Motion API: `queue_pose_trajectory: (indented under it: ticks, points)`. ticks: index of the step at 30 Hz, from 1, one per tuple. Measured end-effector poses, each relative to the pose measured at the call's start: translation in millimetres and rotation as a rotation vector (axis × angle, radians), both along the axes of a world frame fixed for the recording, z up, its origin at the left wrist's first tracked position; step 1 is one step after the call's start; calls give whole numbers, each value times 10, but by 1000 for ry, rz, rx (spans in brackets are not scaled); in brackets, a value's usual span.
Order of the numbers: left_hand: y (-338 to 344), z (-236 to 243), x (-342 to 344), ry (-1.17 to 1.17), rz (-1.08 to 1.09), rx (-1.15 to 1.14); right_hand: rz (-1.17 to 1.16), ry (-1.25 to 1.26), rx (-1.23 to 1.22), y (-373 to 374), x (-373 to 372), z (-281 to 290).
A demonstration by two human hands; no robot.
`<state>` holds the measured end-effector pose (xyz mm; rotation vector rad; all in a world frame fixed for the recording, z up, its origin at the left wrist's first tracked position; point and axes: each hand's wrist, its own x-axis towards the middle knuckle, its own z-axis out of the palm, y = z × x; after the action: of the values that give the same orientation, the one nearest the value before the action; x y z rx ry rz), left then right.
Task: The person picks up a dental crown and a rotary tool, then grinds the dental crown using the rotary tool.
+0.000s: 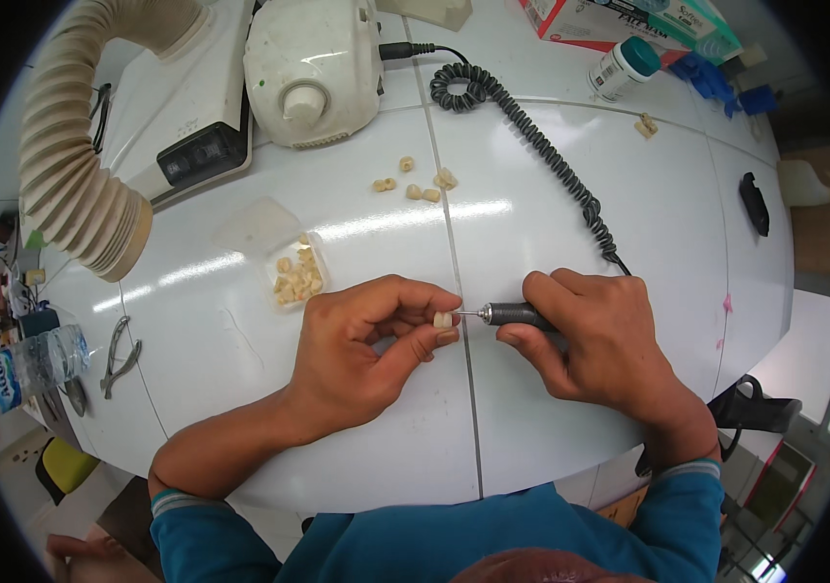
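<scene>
My left hand pinches a small ivory tooth-shaped piece between thumb and fingers. My right hand grips a black and silver rotary handpiece, its thin metal bit reaching to that piece. A coiled black cord runs from the handpiece to a cream control unit. Left of my left hand stands an open clear plastic box of similar ivory pieces. Further forward, several loose pieces lie on the white table.
A ribbed suction hose arches at the left, near pliers and a water bottle. At the back right are boxes, a jar and blue objects. A black item lies rightward; another person's skin shows lower left.
</scene>
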<state>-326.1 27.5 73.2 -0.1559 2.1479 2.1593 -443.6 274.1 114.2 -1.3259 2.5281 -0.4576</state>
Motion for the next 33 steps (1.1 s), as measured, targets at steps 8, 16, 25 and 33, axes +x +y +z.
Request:
queue_pose_trajectory:
  ticks: [8, 16, 25, 33]
  points:
    - [-49, 38, 0, -62, -88, -53, 2, 8, -9, -1, 8, 9]
    - [-41, 49, -2, -48, -74, -51, 11, -6, 21, -2, 7, 36]
    - [-45, 45, 4, -55, -74, -35, 35, -3, -4, 9, -10, 35]
    - [-47, 42, -3, -46, -73, -23, 4, -5, 9, -2, -2, 24]
